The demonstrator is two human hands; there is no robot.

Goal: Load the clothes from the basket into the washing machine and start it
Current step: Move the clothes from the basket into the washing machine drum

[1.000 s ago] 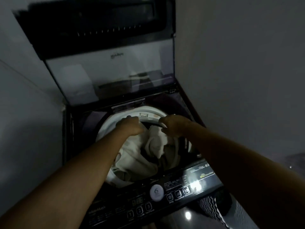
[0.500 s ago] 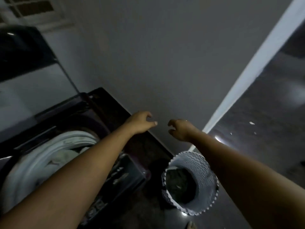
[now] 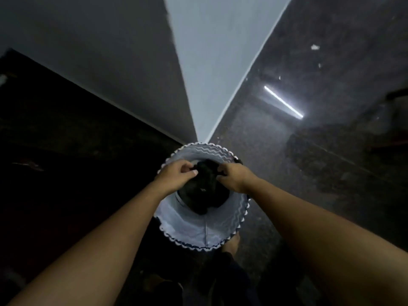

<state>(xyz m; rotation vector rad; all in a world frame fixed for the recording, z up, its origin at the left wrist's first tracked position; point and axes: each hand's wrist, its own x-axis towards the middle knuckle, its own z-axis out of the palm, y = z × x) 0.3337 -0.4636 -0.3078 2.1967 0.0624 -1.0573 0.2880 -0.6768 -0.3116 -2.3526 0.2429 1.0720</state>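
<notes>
Item, far left: a dark bulk [image 3: 66,140] fills the lower-left field, too dim to make out any detail. Above it, a grey wall [image 3: 110,51] in shadow, meeting a paler, lit wall face [image 3: 216,51] at a vertical corner that runs down to the basket. Item, left forearm: bare, reaching in from the lower left toward centre. Item, left hand [image 3: 176,175]: over the basket's left rim, fingers curled and thumb pressed in, pinching the upper left edge of the dark garment. Item, basket [image 3: 198,235]: round, white with fine grey wavy lines and a scalloped rim, standing upright on the floor at the foot of the wall corner, seen from straight above. Item, dark garment [image 3: 205,191]: black or near-black cloth, bunched, lying inside the basket, its top edge gathered between the two hands; its kind cannot be told. Item, right hand [image 3: 236,176]: over the basket's right rim, fingers curled tight on the upper right edge of the same garment, close beside the left hand. Item, right forearm: bare, entering from the lower right. Item, floor [image 3: 331,151]: dark, speckled and glossy, taking up the right side, carrying a bright slanted streak of reflected light [image 3: 283,102] and a few small white specks [image 3: 315,47] further up.
</notes>
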